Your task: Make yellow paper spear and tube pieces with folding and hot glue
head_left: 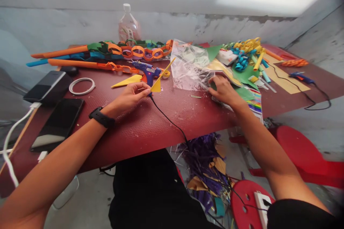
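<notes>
The yellow paper piece is in the left hand, above the middle of the dark red table, between its near and far edges. Thumb and forefinger are pinching it at its lower end. Its long axis is slanted: from the fingers it rises to the right, and the narrow tip points toward the far edge, while the wider part is beside the fingertips. Just behind it is the blue glue gun, with its nozzle directed to the left end of the table and its cord going down over the near edge. A second yellow paper piece lies beyond the left hand, its sharp tip also toward the left end. The right hand has bent fingers at the right side of the clear plastic bag; what exactly it grips, I cannot tell. Orange paper chains lie along the far edge, and the black phone lies near the left end.
</notes>
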Demonstrator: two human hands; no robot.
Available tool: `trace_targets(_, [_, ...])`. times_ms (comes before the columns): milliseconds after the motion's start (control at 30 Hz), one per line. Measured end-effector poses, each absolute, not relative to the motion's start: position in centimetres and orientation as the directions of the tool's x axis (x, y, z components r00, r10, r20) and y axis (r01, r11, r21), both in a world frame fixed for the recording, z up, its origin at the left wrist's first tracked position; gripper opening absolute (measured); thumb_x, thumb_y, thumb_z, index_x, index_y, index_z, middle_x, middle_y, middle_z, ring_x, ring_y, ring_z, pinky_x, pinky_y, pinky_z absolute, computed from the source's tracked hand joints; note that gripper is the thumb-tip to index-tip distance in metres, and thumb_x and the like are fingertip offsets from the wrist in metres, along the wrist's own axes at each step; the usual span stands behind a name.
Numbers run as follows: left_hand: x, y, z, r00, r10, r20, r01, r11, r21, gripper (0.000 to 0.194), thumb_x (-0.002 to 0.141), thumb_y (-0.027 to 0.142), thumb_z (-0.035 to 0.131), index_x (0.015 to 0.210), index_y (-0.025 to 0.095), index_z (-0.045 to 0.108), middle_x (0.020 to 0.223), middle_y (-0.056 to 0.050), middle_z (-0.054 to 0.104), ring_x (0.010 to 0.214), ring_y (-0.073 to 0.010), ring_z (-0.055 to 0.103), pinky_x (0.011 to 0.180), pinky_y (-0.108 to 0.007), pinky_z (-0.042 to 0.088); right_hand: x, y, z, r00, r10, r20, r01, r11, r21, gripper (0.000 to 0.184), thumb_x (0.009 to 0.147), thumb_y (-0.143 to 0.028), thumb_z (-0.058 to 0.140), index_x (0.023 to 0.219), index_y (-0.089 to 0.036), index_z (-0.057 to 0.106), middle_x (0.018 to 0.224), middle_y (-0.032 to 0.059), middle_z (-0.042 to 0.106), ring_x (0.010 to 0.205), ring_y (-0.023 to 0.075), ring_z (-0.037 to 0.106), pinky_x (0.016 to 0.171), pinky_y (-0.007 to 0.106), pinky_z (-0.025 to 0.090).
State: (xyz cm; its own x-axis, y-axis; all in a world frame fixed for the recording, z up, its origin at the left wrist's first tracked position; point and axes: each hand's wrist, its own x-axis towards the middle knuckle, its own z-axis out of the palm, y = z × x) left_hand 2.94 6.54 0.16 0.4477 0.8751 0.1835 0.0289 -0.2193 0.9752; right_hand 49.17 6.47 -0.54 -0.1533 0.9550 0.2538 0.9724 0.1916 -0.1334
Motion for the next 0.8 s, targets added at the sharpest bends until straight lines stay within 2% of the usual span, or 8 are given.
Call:
trace_targets(100, [2.9, 6.5, 0.2, 0.447, 0.879, 0.166, 0.028, -0.199, 0.98, 0.026, 0.091, 0.04, 0.089, 0.09, 0.018, 0.074, 0.089, -0.003, 0.07, 0.079, -0.0153, 0.064, 0.079, -0.032, 0.055, 50.2, 6.9, -0.9, -0.153, 0.964, 0.217, 0.976, 0.182, -0.119, 0.018, 0.092, -0.032, 0.061, 0.098, -0.027, 0.077, 0.141, 0.0184, 0.069, 0.144, 0.0417, 0.063, 0.12, 0.063, 0.054])
trace_targets(233, [2.9, 6.6, 0.0, 0.454, 0.876, 0.16, -0.008, -0.176, 0.984, 0.032, 0.089, 0.045, 0.091, 0.091, 0.018, 0.075, 0.091, -0.004, 0.072, 0.08, -0.0153, 0.065, 0.08, -0.032, 0.055, 51.6, 6.7, -0.5, -0.18, 0.961, 0.211, 0.97, 0.209, -0.124, 0.012, 0.09, -0.035, 0.068, 0.085, -0.027, 0.076, 0.132, 0.0186, 0.072, 0.138, 0.0405, 0.066, 0.125, 0.061, 0.05])
trace_targets(300, [2.9, 6.7, -0.1, 0.458, 0.875, 0.156, -0.01, -0.171, 0.985, 0.036, 0.088, 0.048, 0.092, 0.091, 0.018, 0.074, 0.091, -0.003, 0.074, 0.082, -0.0154, 0.067, 0.081, -0.032, 0.056, 52.0, 6.2, -0.3, -0.179, 0.966, 0.189, 0.969, 0.206, -0.139, 0.016, 0.089, -0.041, 0.072, 0.081, -0.027, 0.075, 0.128, 0.0188, 0.073, 0.131, 0.0398, 0.069, 0.124, 0.06, 0.05])
trace_targets(433, [3.0, 6.7, -0.2, 0.455, 0.878, 0.15, 0.005, -0.171, 0.985, 0.038, 0.088, 0.052, 0.092, 0.091, 0.018, 0.075, 0.091, -0.003, 0.076, 0.083, -0.0161, 0.069, 0.083, -0.033, 0.056, 51.8, 5.3, -0.4, -0.211, 0.969, 0.131, 0.965, 0.228, -0.13, 0.023, 0.092, -0.049, 0.072, 0.089, -0.027, 0.077, 0.126, 0.0186, 0.071, 0.131, 0.0414, 0.066, 0.122, 0.063, 0.05])
trace_targets(600, [3.0, 6.9, -0.6, 0.433, 0.892, 0.127, -0.036, -0.123, 0.992, 0.037, 0.086, 0.048, 0.096, 0.091, 0.017, 0.077, 0.084, -0.002, 0.075, 0.074, -0.0128, 0.064, 0.073, -0.029, 0.051, 50.2, 5.2, -1.4, -0.044, 0.994, 0.097, 0.999, 0.046, -0.019, 0.025, 0.098, -0.045, 0.066, 0.106, -0.023, 0.075, 0.139, 0.0235, 0.063, 0.136, 0.0467, 0.06, 0.114, 0.065, 0.054])
trace_targets(700, [2.9, 7.3, -1.1, 0.441, 0.895, 0.062, -0.081, -0.029, 0.996, 0.035, 0.084, 0.044, 0.098, 0.088, 0.016, 0.078, 0.082, -0.004, 0.075, 0.07, -0.0117, 0.063, 0.067, -0.027, 0.05, 48.9, 5.5, -1.3, 0.036, 0.999, -0.001, 0.999, -0.036, 0.027, 0.026, 0.103, -0.044, 0.058, 0.103, -0.022, 0.073, 0.142, 0.025, 0.062, 0.137, 0.0484, 0.058, 0.107, 0.064, 0.056])
trace_targets(800, [2.7, 7.5, -1.4, 0.458, 0.889, -0.024, -0.12, 0.088, 0.989, 0.027, 0.089, 0.035, 0.095, 0.089, 0.015, 0.077, 0.088, -0.005, 0.078, 0.078, -0.0129, 0.07, 0.075, -0.027, 0.055, 47.4, 5.5, -0.4, 0.063, 0.994, -0.093, 0.995, -0.056, 0.076, 0.033, 0.106, -0.047, 0.052, 0.098, -0.022, 0.072, 0.144, 0.0247, 0.063, 0.135, 0.0478, 0.058, 0.102, 0.062, 0.056])
